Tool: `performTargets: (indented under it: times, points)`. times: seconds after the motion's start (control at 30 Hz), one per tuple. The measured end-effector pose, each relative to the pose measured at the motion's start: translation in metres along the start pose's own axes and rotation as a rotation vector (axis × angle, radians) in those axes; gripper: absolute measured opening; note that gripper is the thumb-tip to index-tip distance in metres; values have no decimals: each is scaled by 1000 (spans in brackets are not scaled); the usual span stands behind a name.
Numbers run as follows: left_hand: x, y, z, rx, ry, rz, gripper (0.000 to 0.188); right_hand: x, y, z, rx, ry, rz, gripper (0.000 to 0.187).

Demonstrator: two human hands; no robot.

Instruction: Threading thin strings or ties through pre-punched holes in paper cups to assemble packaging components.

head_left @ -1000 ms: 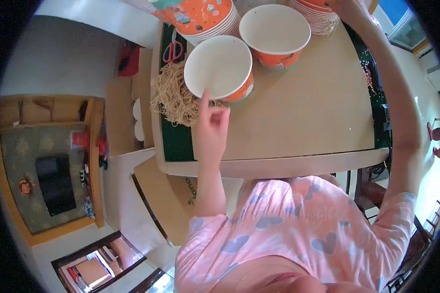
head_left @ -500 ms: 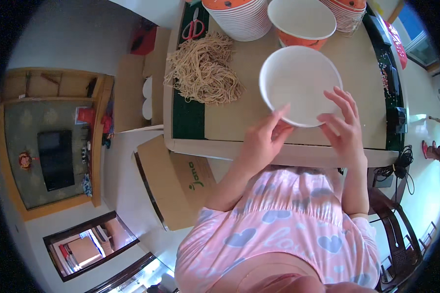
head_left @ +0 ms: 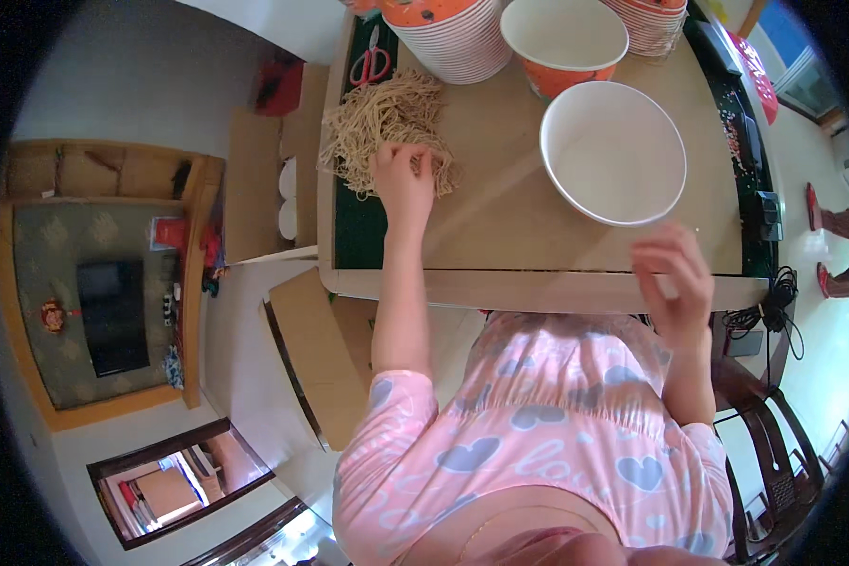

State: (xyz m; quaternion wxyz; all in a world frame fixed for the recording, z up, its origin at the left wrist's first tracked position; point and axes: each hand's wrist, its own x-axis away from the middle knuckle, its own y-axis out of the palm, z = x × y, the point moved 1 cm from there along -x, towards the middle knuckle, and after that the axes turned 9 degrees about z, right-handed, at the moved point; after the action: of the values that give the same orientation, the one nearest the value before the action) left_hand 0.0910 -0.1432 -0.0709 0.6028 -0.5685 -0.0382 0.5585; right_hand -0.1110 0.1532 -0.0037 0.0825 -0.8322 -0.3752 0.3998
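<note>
A heap of thin tan strands (head_left: pixel 387 118), like loose string, lies at the table's left. My left hand (head_left: pixel 405 179) is at its near edge, fingers curled and pinching into the strands; what exactly sits between the fingertips is hidden. A white paper tub (head_left: pixel 613 156) stands to the right, its wide mouth toward me and its inside bare. Just below its near rim hovers my right hand (head_left: pixel 674 274), fingers loosely bent and apart, holding nothing and slightly blurred.
Behind the tub is another paper tub (head_left: pixel 564 42) with an orange outside. Nested stacks of tubs (head_left: pixel 457 47) stand at the back. Red-handled scissors (head_left: pixel 370 64) lie beyond the strands. Cardboard boxes (head_left: pixel 316 354) flank the table's left, and bundled black cables (head_left: pixel 774 307) hang at the right.
Both hands have come off the white tub, which now sits farther right. My left hand has moved left onto the tan strands; my right hand has drawn back toward me.
</note>
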Motion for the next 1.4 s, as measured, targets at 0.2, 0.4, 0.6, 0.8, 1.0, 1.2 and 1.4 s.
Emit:
performTargets:
  times: [0.2,0.4,0.6,0.8,1.0,1.2,1.4]
  points:
    - [63,-58,103,639,65,-196,8,41,52,-3,-451,502,-199,15]
    - [107,-40,132,598,46,-294,11,56,101,23,-794,954,8,20]
    - [104,-33,119,577,-62,-281,8,53,76,20,-937,934,112,27]
    - [103,-32,128,557,47,-375,11,49,53,24,-783,940,-246,27]
    - [88,-43,142,664,50,-389,21,45,63,12,-291,698,-249,65]
    - [91,-42,156,870,-145,-597,22,46,69,12,-349,536,-184,78]
    - [93,-35,149,749,-77,-488,10,45,67,7,-282,583,-249,70]
